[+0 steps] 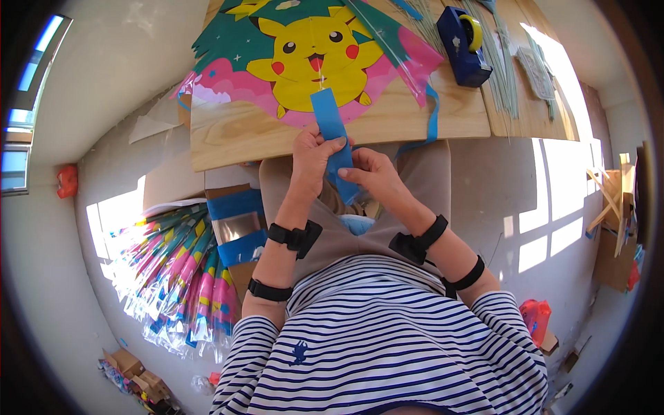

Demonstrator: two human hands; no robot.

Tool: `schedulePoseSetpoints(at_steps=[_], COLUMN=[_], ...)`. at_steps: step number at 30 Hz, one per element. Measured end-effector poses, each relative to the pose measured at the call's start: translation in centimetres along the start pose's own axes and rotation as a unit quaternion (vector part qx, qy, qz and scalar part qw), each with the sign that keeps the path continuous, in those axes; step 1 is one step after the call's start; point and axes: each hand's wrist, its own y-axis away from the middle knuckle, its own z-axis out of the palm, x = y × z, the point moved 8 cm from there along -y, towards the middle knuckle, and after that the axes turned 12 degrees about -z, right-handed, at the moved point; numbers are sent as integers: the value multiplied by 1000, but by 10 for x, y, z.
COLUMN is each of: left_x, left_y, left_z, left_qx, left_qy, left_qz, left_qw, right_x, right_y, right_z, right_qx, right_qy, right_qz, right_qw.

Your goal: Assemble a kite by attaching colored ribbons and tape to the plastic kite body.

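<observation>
A flat blue strip (328, 111) extends from above my lap to over the near edge of the table, pinched in both hands. My left hand (312, 158) grips its middle, with the thumb lying across the front. Lower down, my right hand (377, 174) pinches the strip's right side between thumb and fingers. At its upper end the strip overlaps the bottom of a kite (315, 59), which is spread on the wooden table. The kite shows a yellow cartoon animal on green and pink. A narrow blue ribbon (433, 114) dangles at the kite's right side.
A dark blue tape dispenser (465, 59) with yellow tape stands at the right of the wooden table (453, 117). Thin rods (499, 69) and a clear plastic box (536, 72) lie beyond it. On the left, bagged folded kites (183, 266) fan out beside a cardboard box (238, 232) with blue bands.
</observation>
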Motion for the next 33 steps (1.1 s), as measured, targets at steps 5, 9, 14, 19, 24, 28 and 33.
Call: schedulePoseSetpoints(at_steps=[5, 9, 14, 19, 24, 28, 33], left_x=[-26, -7, 8, -19, -30, -28, -30], left_y=[-11, 11, 36, 21, 16, 16, 16], left_z=[-12, -16, 19, 29, 31, 32, 32], left_qx=[61, 239, 211, 182, 173, 169, 167], left_qy=[-98, -419, -603, -680, -696, -686, -685], left_qz=[24, 122, 264, 259, 258, 264, 261], left_qw=[993, 867, 722, 661, 647, 656, 659], right_x=[30, 68, 84, 86, 100, 90, 92], right_y=[-5, -1, 11, 23, 23, 23, 23], right_z=[-1, -6, 2, 2, -1, 3, 5], right_qx=[3, 51, 59, 77, 74, 51, 50], right_qy=[-16, -40, -96, -117, -113, -105, -105], right_qz=[65, 140, 163, 188, 182, 190, 189], right_qw=[998, 988, 980, 972, 974, 975, 975])
